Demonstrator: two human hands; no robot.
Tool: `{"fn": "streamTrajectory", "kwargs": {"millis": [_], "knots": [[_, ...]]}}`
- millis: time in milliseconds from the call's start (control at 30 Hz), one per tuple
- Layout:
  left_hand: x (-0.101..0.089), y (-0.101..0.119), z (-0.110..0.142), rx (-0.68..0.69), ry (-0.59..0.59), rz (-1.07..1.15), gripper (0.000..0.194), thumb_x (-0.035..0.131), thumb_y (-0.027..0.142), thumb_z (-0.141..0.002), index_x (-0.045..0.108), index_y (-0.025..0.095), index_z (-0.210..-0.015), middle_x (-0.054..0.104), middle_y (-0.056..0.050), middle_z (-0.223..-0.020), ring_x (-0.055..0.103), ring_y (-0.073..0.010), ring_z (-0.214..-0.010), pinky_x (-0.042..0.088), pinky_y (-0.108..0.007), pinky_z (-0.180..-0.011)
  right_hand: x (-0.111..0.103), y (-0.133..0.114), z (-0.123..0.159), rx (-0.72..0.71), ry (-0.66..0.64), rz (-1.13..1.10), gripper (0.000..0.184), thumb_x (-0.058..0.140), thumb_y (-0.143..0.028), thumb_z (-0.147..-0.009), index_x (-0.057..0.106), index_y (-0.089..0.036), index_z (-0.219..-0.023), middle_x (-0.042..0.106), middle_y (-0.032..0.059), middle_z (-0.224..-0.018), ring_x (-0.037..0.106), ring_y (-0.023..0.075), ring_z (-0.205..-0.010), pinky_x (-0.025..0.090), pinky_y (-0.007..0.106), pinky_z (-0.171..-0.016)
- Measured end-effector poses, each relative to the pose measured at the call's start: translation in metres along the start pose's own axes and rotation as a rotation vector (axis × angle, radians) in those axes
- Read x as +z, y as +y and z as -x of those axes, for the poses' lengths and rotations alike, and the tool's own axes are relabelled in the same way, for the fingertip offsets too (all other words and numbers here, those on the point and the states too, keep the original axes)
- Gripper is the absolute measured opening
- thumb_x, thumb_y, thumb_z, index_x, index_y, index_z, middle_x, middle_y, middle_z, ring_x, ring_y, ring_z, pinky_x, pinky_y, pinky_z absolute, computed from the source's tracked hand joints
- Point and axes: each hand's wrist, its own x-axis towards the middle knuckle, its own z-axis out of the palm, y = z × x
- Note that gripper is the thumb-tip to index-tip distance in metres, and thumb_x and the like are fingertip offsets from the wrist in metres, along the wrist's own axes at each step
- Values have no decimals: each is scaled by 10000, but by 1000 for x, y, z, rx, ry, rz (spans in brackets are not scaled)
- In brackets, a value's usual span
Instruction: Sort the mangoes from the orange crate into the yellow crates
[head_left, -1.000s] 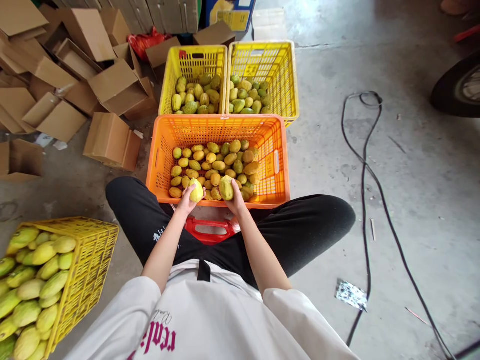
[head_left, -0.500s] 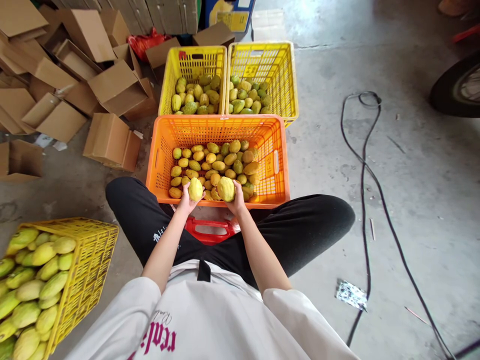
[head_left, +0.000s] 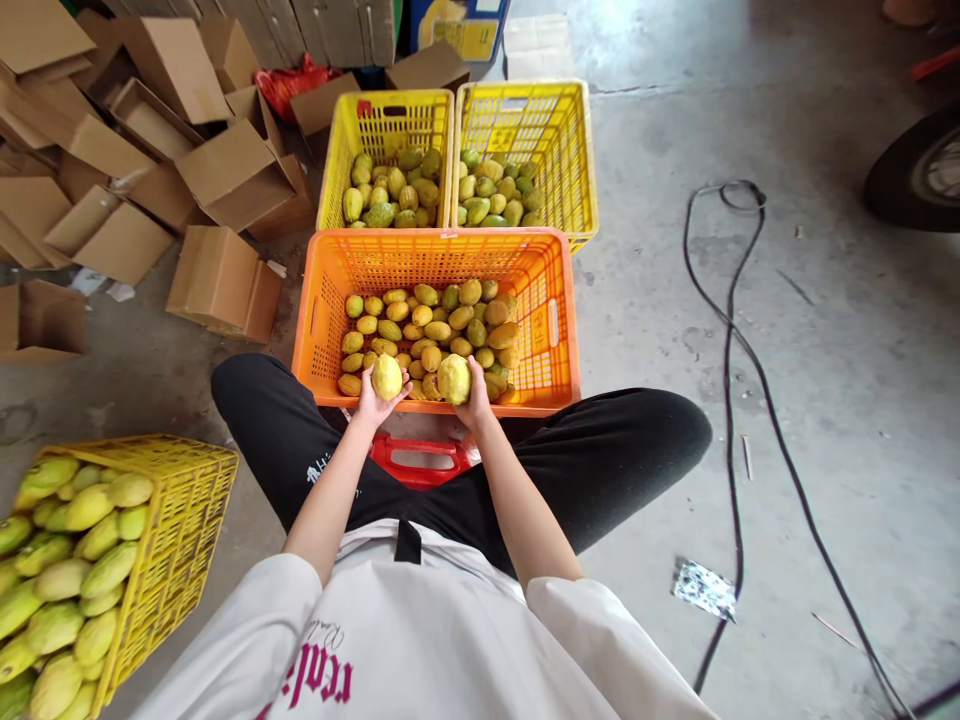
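My left hand point(head_left: 380, 402) cradles a yellow, papaya-like fruit point(head_left: 387, 377), its fingers partly spread beneath and beside it. A second yellow, papaya-like fruit point(head_left: 454, 379), slightly lumpy, sits in the grip of my right hand point(head_left: 474, 400), with the thumb along its right side. Both fruits are held apart from each other, above the near edge of an orange plastic crate point(head_left: 439, 250). Many smaller-looking yellow and green fruits point(head_left: 437, 330) lie inside that crate. The undersides of the held fruits are hidden.
Two yellow crates point(head_left: 525, 95) with more fruit stand behind the orange one. Another yellow crate point(head_left: 176, 530), heaped with fruit, is at lower left. Cardboard boxes point(head_left: 232, 175) are piled at upper left. A black cable point(head_left: 727, 400) and a wheel point(head_left: 919, 180) are at right.
My left hand has shifted slightly left with its fruit, and its fingers have opened a little. The fruit in my right hand has moved marginally right, so the gap between the two is wider.
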Motion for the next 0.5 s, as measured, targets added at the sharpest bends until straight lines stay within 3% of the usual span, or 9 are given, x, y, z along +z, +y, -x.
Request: {"fn": "streamTrajectory", "kwargs": {"millis": [100,200,400,500], "knots": [[1,-1,2,31,-19,-13,335,553,487,-963,694,196,-1052,714,-53,-821,691,-179,-736,593,-374,-838,0,3,1,-40,32,27,275,701,-519,-880,668,-247,-892,760,-11,-807,744,159,-721,642,256,-660],[1,-2,3,48,-12,-24,212,619,393,-942,679,199,-1005,713,-35,-806,682,-160,-721,593,-376,-871,-1,4,2,-87,15,58,242,749,-464,-860,690,-249,-953,765,-23,-860,738,141,-775,627,223,-670],[-2,-6,0,58,16,-35,224,715,294,-862,660,197,-1057,727,-38,-863,710,-178,-798,592,-402,-909,-2,4,2,-34,-19,90,226,752,-424,-860,684,-224,-940,761,-5,-815,746,170,-766,636,261,-702],[-3,-7,-3,86,61,-55,272,755,226,-814,649,214,-1065,726,-17,-897,719,-172,-859,586,-362,-922,0,2,1,4,10,69,282,698,-495,-880,661,-218,-913,753,24,-763,744,205,-722,655,328,-681]]}}
